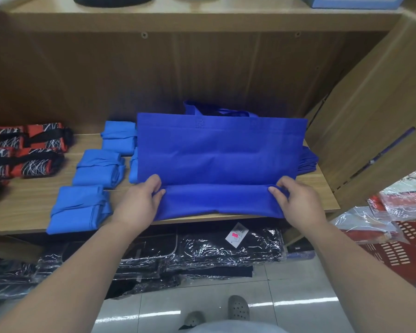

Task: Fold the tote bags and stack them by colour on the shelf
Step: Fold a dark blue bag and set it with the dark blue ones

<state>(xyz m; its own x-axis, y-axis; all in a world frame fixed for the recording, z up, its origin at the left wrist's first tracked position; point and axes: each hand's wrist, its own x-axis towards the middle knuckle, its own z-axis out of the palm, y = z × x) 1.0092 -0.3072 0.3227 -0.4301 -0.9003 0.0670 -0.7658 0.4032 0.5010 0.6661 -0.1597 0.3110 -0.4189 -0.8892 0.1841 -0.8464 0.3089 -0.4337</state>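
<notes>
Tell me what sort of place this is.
Most likely a shop or its stockroom. A wooden shelf carries several identical folded light-blue bags beside the dark blue tote bag being folded, and plastic-wrapped black goods lie stacked below the shelf, one with a paper tag.

Pretty sure this is a shop or its stockroom: a wooden shelf (22, 210) with folded light-blue bags (99, 168) and red-and-black bags (24, 150) grouped at the left of the frame, plastic-wrapped black goods (226, 251) with a pink-stickered tag (235, 235) stacked underneath, and a red plastic basket (399, 251) at lower right.
</notes>
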